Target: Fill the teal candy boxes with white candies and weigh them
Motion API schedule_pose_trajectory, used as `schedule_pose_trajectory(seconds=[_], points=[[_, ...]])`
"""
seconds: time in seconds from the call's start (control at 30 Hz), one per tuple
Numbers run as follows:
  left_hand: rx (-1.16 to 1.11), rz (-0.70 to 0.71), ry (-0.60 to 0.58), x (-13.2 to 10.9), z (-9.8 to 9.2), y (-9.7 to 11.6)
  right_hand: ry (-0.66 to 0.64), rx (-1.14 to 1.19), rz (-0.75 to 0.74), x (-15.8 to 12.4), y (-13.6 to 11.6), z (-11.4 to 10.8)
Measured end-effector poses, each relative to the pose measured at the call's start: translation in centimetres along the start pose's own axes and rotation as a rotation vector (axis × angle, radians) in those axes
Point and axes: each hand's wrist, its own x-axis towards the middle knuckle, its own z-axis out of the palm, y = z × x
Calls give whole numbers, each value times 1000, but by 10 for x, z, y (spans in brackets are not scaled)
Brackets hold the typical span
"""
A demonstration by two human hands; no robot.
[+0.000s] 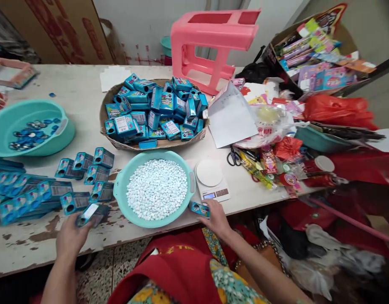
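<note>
My left hand [72,234] is closed around a small blue candy box [92,213] at the table's front left, its shape smeared by motion. Beside it stand several similar blue boxes with round holes in their ends. My right hand [215,217] grips another small blue candy box [199,209], just in front of a white digital scale [213,192]. Between both hands sits a turquoise basin [118,190] filled with small pale candies [156,190]. Behind it, a cardboard tray [127,145] is heaped with blue candy boxes [162,105].
At the left is a turquoise basin [66,135] with blue and silver caps [32,135]. A pink plastic stool [213,38] lies at the back. To the right are scissors [234,157], papers [232,114], bagged sweets and a carton of packets [324,63]. The table's front edge runs below my hands.
</note>
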Motion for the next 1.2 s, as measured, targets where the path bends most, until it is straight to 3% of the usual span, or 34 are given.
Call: schedule_pose_trajectory(seconds=[0.07,0.17,0.27,0.33,0.37,0.43,0.53,0.63,0.73,0.87,0.93,1.03,1.1,1.2], points=[[-31,0,79,-6,12,-6,17,34,61,-1,-2,10],[39,-9,148,-18,8,4,98,169,132,-1,-6,-1],[126,47,359,-21,0,36,210,291,239,2,-5,-32],[30,91,428,-18,9,70,291,304,265,12,1,-51],[-55,118,379,-16,20,91,333,293,256,21,5,-58],[-233,199,74,-13,51,135,419,256,215,44,16,-63],[-121,518,-353,-17,111,191,516,204,167,82,33,-58],[222,777,-421,-29,157,214,487,168,139,108,46,-48],[402,893,-386,-33,175,215,459,158,149,112,55,-46],[446,925,-468,-21,160,223,599,170,192,86,53,-58],[425,961,-457,-17,136,233,658,169,197,59,45,-65],[346,1029,-481,-25,82,245,636,132,170,11,25,-64],[257,1058,-674,-41,45,242,485,177,137,-17,6,-54],[126,1042,-1053,-80,8,214,87,362,62,-41,-30,-33]])
